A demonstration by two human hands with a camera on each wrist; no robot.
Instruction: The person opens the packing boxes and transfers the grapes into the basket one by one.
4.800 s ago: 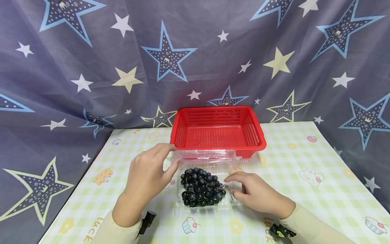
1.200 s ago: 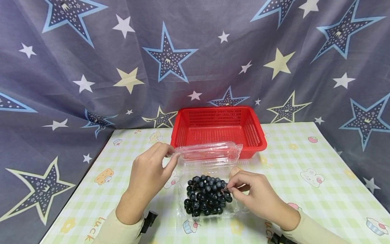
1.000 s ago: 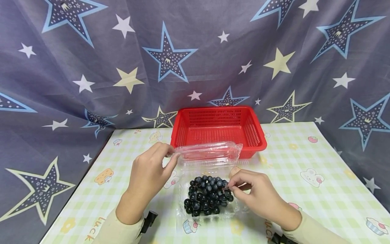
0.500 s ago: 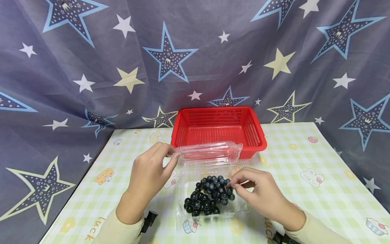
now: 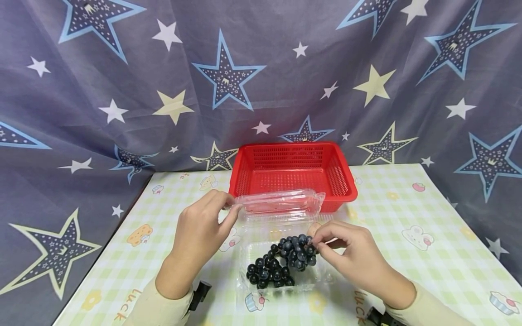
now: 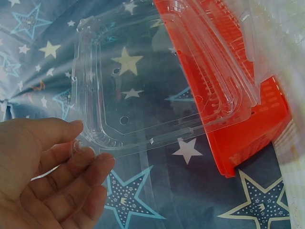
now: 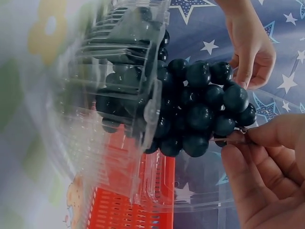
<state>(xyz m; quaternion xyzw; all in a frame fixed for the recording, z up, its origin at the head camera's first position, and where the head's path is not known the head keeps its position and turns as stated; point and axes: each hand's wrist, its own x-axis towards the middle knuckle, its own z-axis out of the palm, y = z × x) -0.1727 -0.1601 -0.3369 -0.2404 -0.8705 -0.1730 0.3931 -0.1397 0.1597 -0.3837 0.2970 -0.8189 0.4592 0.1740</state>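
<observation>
A bunch of dark grapes (image 5: 271, 270) is partly raised out of a clear plastic clamshell box (image 5: 244, 253). My right hand (image 5: 352, 251) pinches the bunch's thin stem between thumb and fingers at its right end. In the right wrist view the upper grapes (image 7: 199, 117) stand above the box rim, while the rest show through its wall (image 7: 147, 114). My left hand (image 5: 205, 226) holds the near-left corner of the raised lid (image 5: 281, 202). The left wrist view shows thumb and fingers pinching that lid (image 6: 157, 140) corner.
A red perforated plastic basket (image 5: 346, 195) stands right behind the box, overlapped by the lid in the head view. The table has a green checked cloth (image 5: 387, 235) with cartoon prints. A dark star-patterned curtain (image 5: 269, 40) hangs behind and at both sides.
The left hand has raised the lid and the box has shifted slightly nearer. The right hand has taken the stem and moved right and up, lifting the right part of the bunch.
</observation>
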